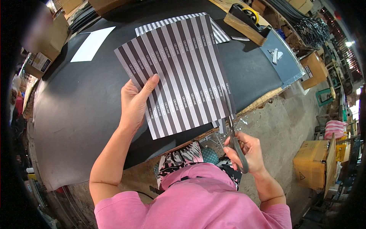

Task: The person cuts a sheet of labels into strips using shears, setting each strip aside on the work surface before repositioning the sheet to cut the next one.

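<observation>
My left hand (134, 100) grips a sheet of printed labels (183, 76), thumb on its front and fingers behind. Black and grey stripes run down the sheet, each marked "GENUINE LEATHER". In my right hand (249, 150) is a pair of scissors (241, 154) with dark handles, my fingers around the grips. Its blades reach up to the sheet's lower right edge, where a narrow strip stands slightly apart. Another striped sheet (167, 23) lies on the table behind the held one.
A dark-covered table (76, 126) stretches before me, bearing a white paper piece (93, 44), a tape dispenser (246, 23) and small cut strips (275, 56) on a grey board. Paper scraps litter the floor near the table's edge. A cardboard box (310, 164) stands at right.
</observation>
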